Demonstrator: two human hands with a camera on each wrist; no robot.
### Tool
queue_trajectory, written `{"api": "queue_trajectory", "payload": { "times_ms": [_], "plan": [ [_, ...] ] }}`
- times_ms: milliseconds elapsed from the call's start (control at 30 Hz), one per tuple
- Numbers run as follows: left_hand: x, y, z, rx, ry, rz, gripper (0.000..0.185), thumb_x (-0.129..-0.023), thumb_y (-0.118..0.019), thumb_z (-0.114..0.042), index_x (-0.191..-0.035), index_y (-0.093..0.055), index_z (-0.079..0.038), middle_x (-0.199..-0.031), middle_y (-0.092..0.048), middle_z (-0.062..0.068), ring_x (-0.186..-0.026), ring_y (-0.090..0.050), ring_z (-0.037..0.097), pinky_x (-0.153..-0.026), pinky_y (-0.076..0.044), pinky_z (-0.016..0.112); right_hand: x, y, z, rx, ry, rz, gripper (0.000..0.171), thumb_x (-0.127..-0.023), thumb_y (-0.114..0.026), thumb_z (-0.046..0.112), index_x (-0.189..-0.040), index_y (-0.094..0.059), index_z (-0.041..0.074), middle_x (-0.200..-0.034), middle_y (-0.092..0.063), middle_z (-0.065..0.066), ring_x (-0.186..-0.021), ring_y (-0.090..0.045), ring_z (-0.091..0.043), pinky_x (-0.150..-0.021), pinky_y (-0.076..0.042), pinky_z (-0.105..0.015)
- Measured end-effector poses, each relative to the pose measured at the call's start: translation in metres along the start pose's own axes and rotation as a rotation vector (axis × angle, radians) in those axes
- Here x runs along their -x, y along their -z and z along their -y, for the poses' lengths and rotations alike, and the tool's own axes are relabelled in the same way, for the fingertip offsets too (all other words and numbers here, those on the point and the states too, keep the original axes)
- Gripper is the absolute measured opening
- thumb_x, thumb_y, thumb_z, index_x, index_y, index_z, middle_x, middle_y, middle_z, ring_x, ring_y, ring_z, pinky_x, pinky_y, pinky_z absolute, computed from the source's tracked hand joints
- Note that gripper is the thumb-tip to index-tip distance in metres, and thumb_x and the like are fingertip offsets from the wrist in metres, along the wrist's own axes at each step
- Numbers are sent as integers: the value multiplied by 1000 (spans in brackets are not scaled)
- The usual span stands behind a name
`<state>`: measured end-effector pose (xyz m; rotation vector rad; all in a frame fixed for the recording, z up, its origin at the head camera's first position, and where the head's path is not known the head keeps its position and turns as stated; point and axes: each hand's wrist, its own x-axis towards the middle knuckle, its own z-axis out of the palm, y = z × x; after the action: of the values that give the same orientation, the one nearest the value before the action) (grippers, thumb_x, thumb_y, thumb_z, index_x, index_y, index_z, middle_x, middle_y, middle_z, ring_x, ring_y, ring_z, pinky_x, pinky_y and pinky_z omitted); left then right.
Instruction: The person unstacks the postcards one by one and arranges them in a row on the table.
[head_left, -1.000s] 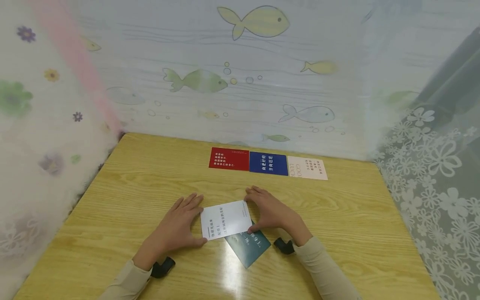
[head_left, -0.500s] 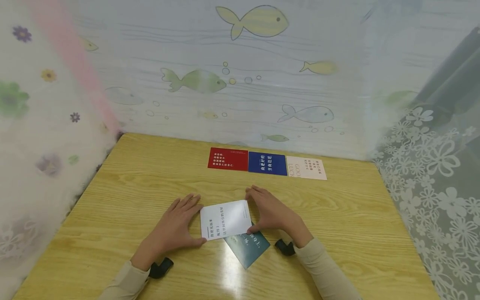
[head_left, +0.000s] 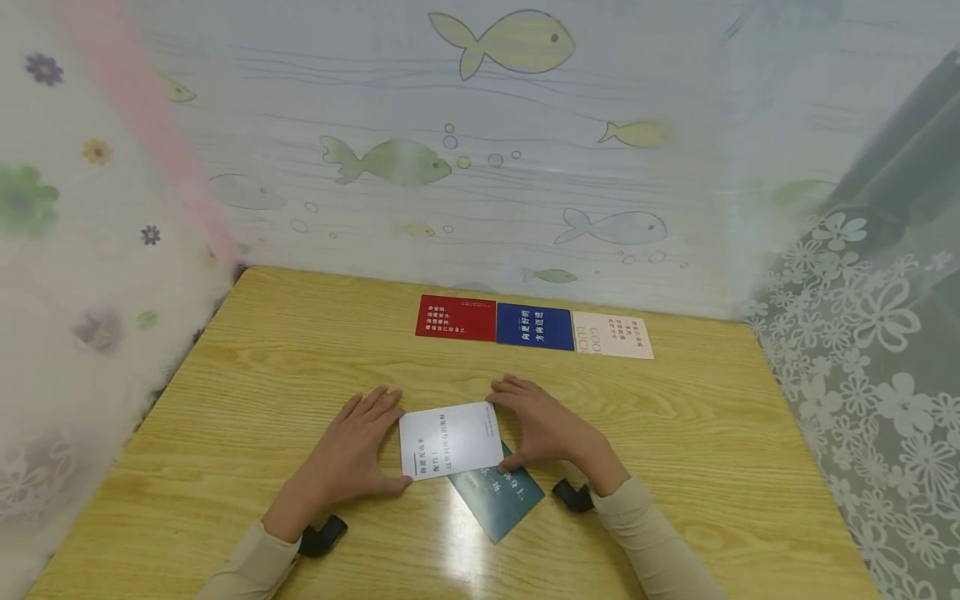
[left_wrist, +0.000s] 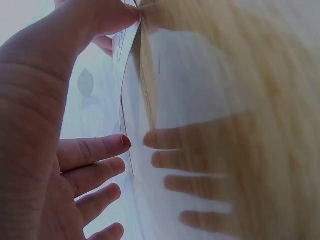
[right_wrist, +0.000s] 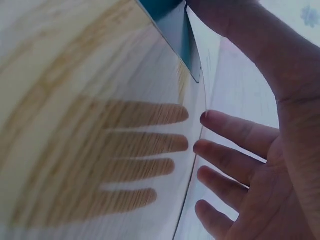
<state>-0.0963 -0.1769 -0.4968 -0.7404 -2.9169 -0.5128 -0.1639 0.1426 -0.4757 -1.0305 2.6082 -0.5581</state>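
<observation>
In the head view a white card with dark printed text lies between my two hands, overlapping a teal card set at an angle. My left hand holds the white card's left edge, thumb at the near corner and index finger at the far one. At its right edge my right hand grips it likewise, the thumb close to the teal card. Seen from the left wrist, the white card bows slightly off the glossy tabletop. The right wrist view shows part of the teal card near the thumb.
Along the back of the wooden table a red card, a blue card and a pale pink card form a row. Behind them hangs a fish-print curtain; a lace curtain borders the right side.
The teal card has shifted slightly to the right and toward the person. My right thumb has moved a little rightward; the left hand and white card stay nearly still.
</observation>
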Motion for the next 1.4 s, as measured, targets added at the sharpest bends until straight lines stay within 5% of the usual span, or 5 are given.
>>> {"api": "queue_trajectory", "payload": {
  "times_ms": [867,1100,1400],
  "plan": [
    [6,25,6,10,-21,-10,105,-69,-85,-58,-150,-49,-3,-160,-43,12,-148,-38,35,-123,-24,57,8,0,-1,-26,83,-170,103,-68,-91,51,-151,-47,9,-162,-39,-11,-155,-23,-30,-125,-25,-54],
    [7,29,21,-6,-57,-51,103,-70,-86,-53,-152,-47,-4,-161,-42,10,-150,-35,34,-122,-26,59,2,-2,7,89,148,-275,102,-68,-90,54,-149,-49,7,-161,-39,-15,-154,-27,-35,-126,-22,-54],
    [8,31,45,5,-37,-54,101,-71,-89,-45,-153,-45,-5,-160,-41,15,-148,-36,39,-118,-29,62,-16,-4,20,134,108,-259,101,-70,-87,58,-150,-49,10,-164,-35,-13,-156,-21,-33,-128,-16,-52]
  ]
}}
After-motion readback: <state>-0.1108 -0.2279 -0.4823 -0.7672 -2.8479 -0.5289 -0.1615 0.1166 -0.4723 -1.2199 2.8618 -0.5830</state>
